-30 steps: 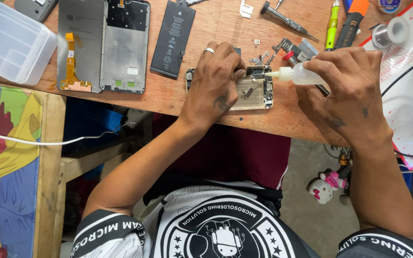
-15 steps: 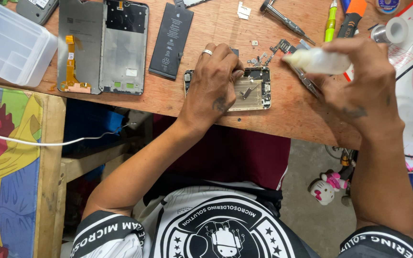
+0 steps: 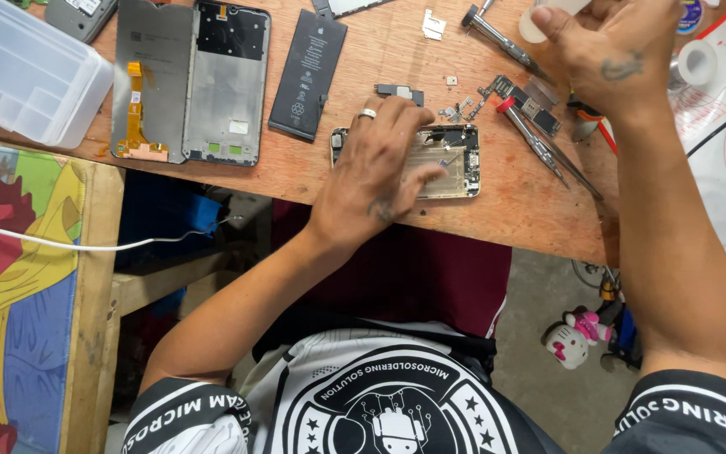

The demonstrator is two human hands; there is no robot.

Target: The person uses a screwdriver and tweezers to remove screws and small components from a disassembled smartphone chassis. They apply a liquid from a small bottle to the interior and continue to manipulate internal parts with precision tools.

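Since the earlier frames our right hand (image 3: 611, 50) has lifted from the opened phone (image 3: 439, 160) to the bench's far edge, fingers closed on a white bottle (image 3: 548, 17); our left hand (image 3: 380, 168) stays on the phone, fingers spread flat, gripping nothing; the phone lies at the near edge of the bench (image 3: 363, 59). We count, left of the phone, one battery (image 3: 307, 74) and two frames (image 3: 228, 80); right of it, two screwdrivers (image 3: 531, 139).
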